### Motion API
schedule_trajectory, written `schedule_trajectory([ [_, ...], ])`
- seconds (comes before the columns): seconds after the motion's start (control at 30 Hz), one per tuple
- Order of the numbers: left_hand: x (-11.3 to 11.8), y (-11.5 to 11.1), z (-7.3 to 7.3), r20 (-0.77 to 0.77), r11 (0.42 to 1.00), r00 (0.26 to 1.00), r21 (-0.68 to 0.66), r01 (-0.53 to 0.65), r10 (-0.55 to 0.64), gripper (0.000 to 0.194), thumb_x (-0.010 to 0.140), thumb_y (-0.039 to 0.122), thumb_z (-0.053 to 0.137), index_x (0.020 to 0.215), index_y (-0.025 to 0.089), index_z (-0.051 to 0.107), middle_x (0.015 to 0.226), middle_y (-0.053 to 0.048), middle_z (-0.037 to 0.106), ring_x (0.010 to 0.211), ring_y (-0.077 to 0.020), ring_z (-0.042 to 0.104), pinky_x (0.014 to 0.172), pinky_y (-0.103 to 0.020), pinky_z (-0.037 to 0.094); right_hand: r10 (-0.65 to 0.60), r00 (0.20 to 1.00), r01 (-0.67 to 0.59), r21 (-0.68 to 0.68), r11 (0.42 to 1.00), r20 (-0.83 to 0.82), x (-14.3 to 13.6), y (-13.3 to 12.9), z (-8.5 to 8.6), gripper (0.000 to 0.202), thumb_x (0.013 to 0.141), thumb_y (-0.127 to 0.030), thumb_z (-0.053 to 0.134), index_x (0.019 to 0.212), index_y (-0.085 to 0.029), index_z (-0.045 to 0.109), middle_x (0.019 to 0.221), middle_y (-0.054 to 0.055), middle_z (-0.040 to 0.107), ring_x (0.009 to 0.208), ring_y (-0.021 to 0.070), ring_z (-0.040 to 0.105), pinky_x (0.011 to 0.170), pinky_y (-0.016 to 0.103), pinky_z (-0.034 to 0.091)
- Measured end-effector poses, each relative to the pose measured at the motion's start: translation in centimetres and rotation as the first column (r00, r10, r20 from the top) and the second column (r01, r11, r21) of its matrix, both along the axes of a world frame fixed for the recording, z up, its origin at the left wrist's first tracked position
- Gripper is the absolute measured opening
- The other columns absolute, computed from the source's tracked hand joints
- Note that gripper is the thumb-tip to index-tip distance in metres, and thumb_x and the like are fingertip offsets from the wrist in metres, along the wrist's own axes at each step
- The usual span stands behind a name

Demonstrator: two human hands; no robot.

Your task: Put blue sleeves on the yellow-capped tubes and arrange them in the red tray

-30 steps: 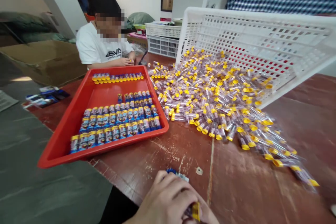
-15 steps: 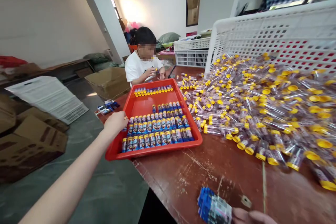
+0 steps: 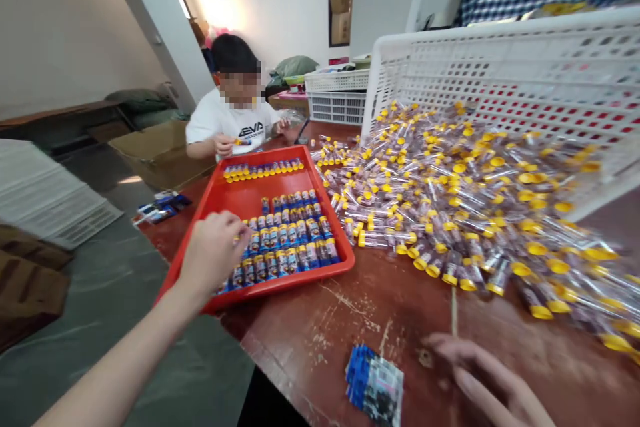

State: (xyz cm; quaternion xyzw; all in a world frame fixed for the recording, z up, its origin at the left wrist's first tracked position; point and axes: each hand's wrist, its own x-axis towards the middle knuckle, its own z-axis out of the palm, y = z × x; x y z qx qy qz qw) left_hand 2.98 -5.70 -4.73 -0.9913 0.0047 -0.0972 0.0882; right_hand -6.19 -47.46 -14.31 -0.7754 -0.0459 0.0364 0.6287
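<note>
My left hand (image 3: 213, 250) is over the left side of the red tray (image 3: 327, 271), its fingers curled by the left end of the rows of tubes. Whatever those fingers hold, if anything, is hidden. Rows of small yellow-capped tubes with blue wrappers (image 3: 293, 233) lie in the tray, and another row runs along its far end. At the lower right, my right hand (image 3: 493, 377) is open over the table, fingers stretched out and holding nothing. To its left a small stack of blue and silver packets (image 3: 375, 383) lies on the table.
A large heap of clear yellow-capped tubes (image 3: 450, 193) spreads from a tipped white basket (image 3: 480, 67) across the brown-red table (image 3: 330, 327). A person (image 3: 227, 107) in a white shirt sits beyond the tray. More packets (image 3: 163, 205) lie at the table's left edge; cardboard boxes (image 3: 160, 153) stand on the floor.
My right hand has let go of the packet stack and moved right. My left hand has gone from the tray's left rim to over the tubes. The view has swung right.
</note>
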Motion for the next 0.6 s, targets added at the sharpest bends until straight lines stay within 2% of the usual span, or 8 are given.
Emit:
schedule_trajectory([
  [0.03, -1.4, -2.9, -1.0, 0.045, 0.978, 0.979, -0.061, 0.2, -0.197, 0.034, 0.099, 0.033, 0.042, 0.086, 0.017, 0.069, 0.101, -0.009, 0.063, 0.095, -0.0234, 0.055, 0.086, -0.037, 0.041, 0.026, 0.983, 0.011, -0.2, 0.98, 0.179, 2.1, 0.1, 0.4, 0.02, 0.088, -0.037, 0.063, 0.094, -0.021, 0.073, 0.103, 0.012, 0.075, 0.094, 0.0256, 0.072, 0.079, 0.029, 0.06],
  [0.07, -3.0, -5.9, -2.3, 0.084, 0.892, 0.901, -0.126, 0.433, -0.425, 0.034, 0.099, 0.028, 0.042, 0.08, 0.017, 0.068, 0.094, -0.008, 0.063, 0.089, -0.0209, 0.055, 0.083, -0.035, 0.041, 0.088, 0.944, 0.037, -0.365, 0.93, 0.319, 4.4, 0.4, 0.8, 0.021, 0.091, -0.034, 0.058, 0.094, -0.019, 0.071, 0.099, 0.012, 0.074, 0.09, 0.0246, 0.072, 0.079, 0.032, 0.06],
  [0.1, -4.7, -8.8, -3.9, 0.128, 0.78, 0.798, -0.172, 0.602, -0.589, 0.033, 0.099, 0.023, 0.042, 0.077, 0.017, 0.066, 0.088, -0.006, 0.062, 0.083, -0.0192, 0.055, 0.079, -0.033, 0.041, 0.088, 0.922, 0.083, -0.415, 0.906, 0.377, 6.7, 0.9, 1.2, 0.022, 0.093, -0.031, 0.053, 0.093, -0.017, 0.07, 0.097, 0.012, 0.073, 0.089, 0.0247, 0.071, 0.081, 0.035, 0.058],
  [0.17, -8.0, -13.6, -7.1, 0.091, 0.634, 0.667, -0.238, 0.736, -0.739, 0.019, 0.096, 0.03, 0.055, 0.088, 0.017, 0.066, 0.089, -0.005, 0.063, 0.078, -0.0191, 0.054, 0.073, -0.032, 0.042, 0.123, 0.899, 0.11, -0.489, 0.865, 0.421, 10.8, 2.4, 1.6, 0.025, 0.095, -0.026, 0.048, 0.096, -0.014, 0.07, 0.101, 0.013, 0.071, 0.099, 0.0257, 0.066, 0.092, 0.042, 0.053],
  [0.23, -10.3, -16.5, -9.8, -0.007, 0.634, 0.654, -0.253, 0.73, -0.756, 0.021, 0.09, 0.03, 0.064, 0.106, 0.015, 0.064, 0.098, -0.007, 0.064, 0.084, -0.0208, 0.056, 0.075, -0.033, 0.045, 0.194, 0.884, 0.09, -0.562, 0.822, 0.425, 13.7, 4.6, 1.8, 0.024, 0.097, -0.022, 0.048, 0.106, -0.013, 0.068, 0.118, 0.012, 0.065, 0.116, 0.0257, 0.058, 0.102, 0.047, 0.045],
  [0.33, -11.6, -17.4, -11.8, -0.111, 0.687, 0.683, -0.223, 0.691, -0.722, 0.027, 0.087, 0.017, 0.066, 0.113, 0.011, 0.062, 0.106, -0.009, 0.064, 0.091, -0.0218, 0.058, 0.081, -0.033, 0.047, 0.276, 0.879, 0.034, -0.63, 0.776, 0.388, 15.2, 7.7, 1.6, 0.027, 0.1, -0.024, 0.046, 0.114, -0.009, 0.063, 0.121, 0.008, 0.062, 0.12, 0.0252, 0.055, 0.101, 0.047, 0.045],
  [0.47, -11.5, -16.3, -12.1, -0.105, 0.649, 0.647, -0.26, 0.715, -0.755, 0.011, 0.087, 0.013, 0.063, 0.098, 0.012, 0.064, 0.1, -0.008, 0.064, 0.087, -0.0216, 0.058, 0.081, -0.033, 0.049, 0.267, 0.906, 0.014, -0.653, 0.757, 0.328, 14.5, 9.3, 1.3, 0.043, 0.105, -0.021, 0.023, 0.119, -0.002, 0.059, 0.117, 0.009, 0.059, 0.117, 0.0201, 0.055, 0.101, 0.042, 0.041],
  [0.6, -11.0, -15.8, -12.1, -0.115, 0.646, 0.668, -0.419, 0.639, -0.735, 0.014, 0.091, 0.012, 0.057, 0.078, 0.017, 0.06, 0.087, -0.002, 0.063, 0.078, -0.0166, 0.058, 0.071, -0.025, 0.047, 0.254, 0.926, -0.032, -0.612, 0.791, 0.28, 12.4, 7.2, 1.3, 0.034, 0.1, -0.024, 0.043, 0.129, -0.01, 0.056, 0.112, 0.008, 0.063, 0.108, 0.0235, 0.061, 0.095, 0.045, 0.048],
])
